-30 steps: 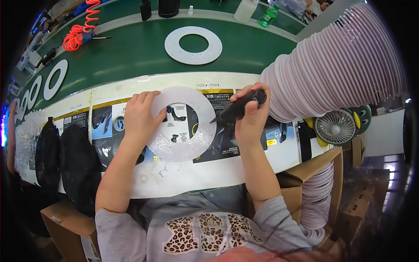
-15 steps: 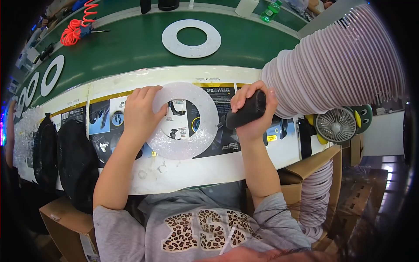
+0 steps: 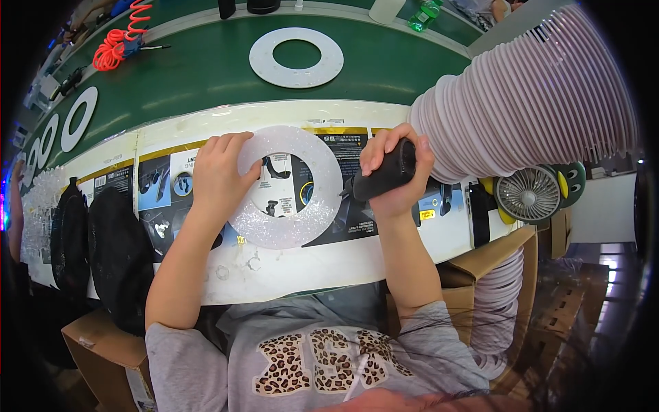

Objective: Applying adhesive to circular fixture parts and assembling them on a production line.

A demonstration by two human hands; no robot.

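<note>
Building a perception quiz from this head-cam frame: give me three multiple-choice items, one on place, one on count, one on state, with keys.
1. Where does the small grey desk fan stand?
A. right of the right hand
B. left of the left hand
C. on the green belt

2. How many white rings lie on the green belt, not counting the one under the hands?
A. one
B. at least three
C. none

3. What is the right hand doing?
A. lying flat and open
B. closed around a black handheld tool
C. pinching a bottle

Key: 1 A, the fan sits by the bench's right end beyond the right hand. 2 B, one ring at centre, more at far left. 3 B, fingers wrap the tool while the left hand presses the translucent white ring.
</note>
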